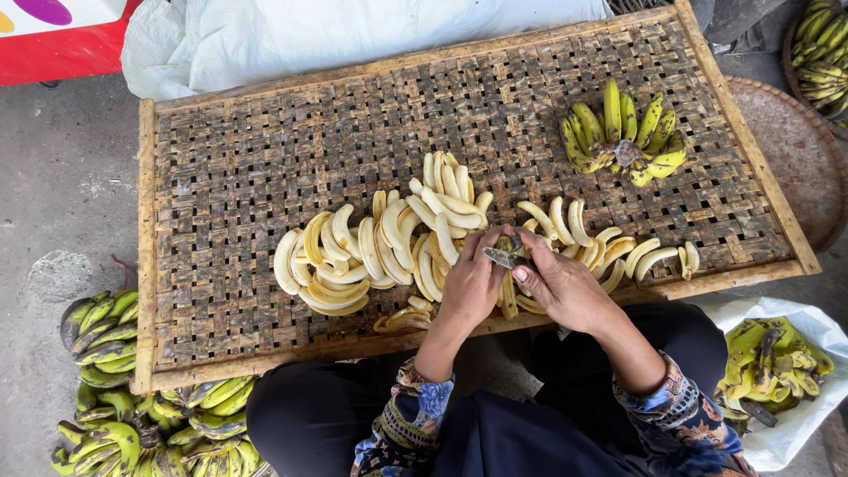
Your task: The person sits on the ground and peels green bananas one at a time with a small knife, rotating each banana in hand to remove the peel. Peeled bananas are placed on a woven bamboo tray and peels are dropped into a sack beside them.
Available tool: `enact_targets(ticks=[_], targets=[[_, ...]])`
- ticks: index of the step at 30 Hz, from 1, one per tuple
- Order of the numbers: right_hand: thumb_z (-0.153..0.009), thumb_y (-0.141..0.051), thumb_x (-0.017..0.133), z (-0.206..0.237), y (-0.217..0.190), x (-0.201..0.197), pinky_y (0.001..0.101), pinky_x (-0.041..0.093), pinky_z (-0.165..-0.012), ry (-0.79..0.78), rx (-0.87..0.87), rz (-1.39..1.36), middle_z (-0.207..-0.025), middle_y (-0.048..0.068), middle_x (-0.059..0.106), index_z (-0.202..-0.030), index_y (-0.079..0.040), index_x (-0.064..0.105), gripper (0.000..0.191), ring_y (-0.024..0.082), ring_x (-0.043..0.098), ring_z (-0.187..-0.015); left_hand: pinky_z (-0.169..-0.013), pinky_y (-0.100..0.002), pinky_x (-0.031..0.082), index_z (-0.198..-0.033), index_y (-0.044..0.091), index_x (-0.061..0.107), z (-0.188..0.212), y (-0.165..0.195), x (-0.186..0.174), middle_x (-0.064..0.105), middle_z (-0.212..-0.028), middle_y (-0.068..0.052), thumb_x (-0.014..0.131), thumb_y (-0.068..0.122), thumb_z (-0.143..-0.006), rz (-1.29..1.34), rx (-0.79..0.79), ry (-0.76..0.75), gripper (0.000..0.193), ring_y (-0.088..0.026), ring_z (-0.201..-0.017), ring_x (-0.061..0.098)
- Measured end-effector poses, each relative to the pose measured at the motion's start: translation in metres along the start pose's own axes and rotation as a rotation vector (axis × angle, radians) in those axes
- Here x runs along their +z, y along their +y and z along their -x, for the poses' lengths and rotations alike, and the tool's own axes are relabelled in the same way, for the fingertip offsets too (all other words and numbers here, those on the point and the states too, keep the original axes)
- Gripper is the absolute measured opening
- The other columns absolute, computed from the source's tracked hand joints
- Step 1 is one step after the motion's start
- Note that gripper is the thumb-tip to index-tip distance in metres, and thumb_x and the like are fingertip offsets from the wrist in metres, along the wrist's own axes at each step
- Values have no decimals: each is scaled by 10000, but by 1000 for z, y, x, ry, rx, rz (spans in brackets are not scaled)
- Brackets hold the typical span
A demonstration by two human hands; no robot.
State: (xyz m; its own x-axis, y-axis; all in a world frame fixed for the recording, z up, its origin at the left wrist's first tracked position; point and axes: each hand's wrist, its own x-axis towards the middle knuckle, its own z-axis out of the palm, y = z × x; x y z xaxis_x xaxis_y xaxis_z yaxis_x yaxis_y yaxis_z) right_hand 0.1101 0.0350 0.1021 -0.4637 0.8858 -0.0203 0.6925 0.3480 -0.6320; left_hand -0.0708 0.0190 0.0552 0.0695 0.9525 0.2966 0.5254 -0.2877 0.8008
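Observation:
My left hand (471,284) grips a banana (507,296) over the near edge of a woven bamboo tray (265,159); its peel hangs down in strips. My right hand (563,287) holds a small knife (502,257) whose blade rests against the banana's top. Several peeled pale bananas (380,243) lie in a curved row on the tray just beyond both hands, with more (609,243) to the right. An unpeeled yellow-green bunch (623,132) sits at the tray's far right.
Green-yellow banana bunches (124,397) lie on the ground at my left. A white bag of peels (777,371) is at my right. A round woven tray (799,150) and a basket of bananas (821,53) stand far right. A white sack (353,26) lies beyond the tray.

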Motion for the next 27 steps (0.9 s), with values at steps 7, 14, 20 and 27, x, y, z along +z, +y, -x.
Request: enact_targets(ticks=[7,14,20,27], targets=[[-999,-362,569,-1,3,4,485,556,-815,54,-22,-57,-1110,215,712,-1456,-91,344,577,429,701,-1019,-796,-438,630,-1440,103,520,-4,-6,4,639,-1194,-152,741,135,-925,-179,70,-6,562,-331,-987,732],[-1022,-370,541,-2,9,20,515,556,-768,90,73,23,-969,232,702,-1357,-45,374,495,443,702,-930,-1022,-482,565,-1404,69,541,2,-16,21,679,-1230,-164,737,87,-908,-317,107,-10,534,-351,-1169,685],[-1100,-421,470,-10,39,13,323,402,-547,-5,193,-876,-781,25,534,-1215,-82,464,358,184,499,-642,-1224,-560,373,-1420,78,443,1,-35,30,604,-1441,-181,579,13,-998,-34,273,-23,448,-363,-1388,550],[-1028,-576,410,-27,68,-2,244,297,-433,130,389,-1366,-686,-47,451,-1043,-211,414,365,87,389,-519,-1312,-543,351,-1467,178,455,0,-46,37,478,-1622,-80,505,68,-1100,765,298,110,386,-313,-1557,405]])
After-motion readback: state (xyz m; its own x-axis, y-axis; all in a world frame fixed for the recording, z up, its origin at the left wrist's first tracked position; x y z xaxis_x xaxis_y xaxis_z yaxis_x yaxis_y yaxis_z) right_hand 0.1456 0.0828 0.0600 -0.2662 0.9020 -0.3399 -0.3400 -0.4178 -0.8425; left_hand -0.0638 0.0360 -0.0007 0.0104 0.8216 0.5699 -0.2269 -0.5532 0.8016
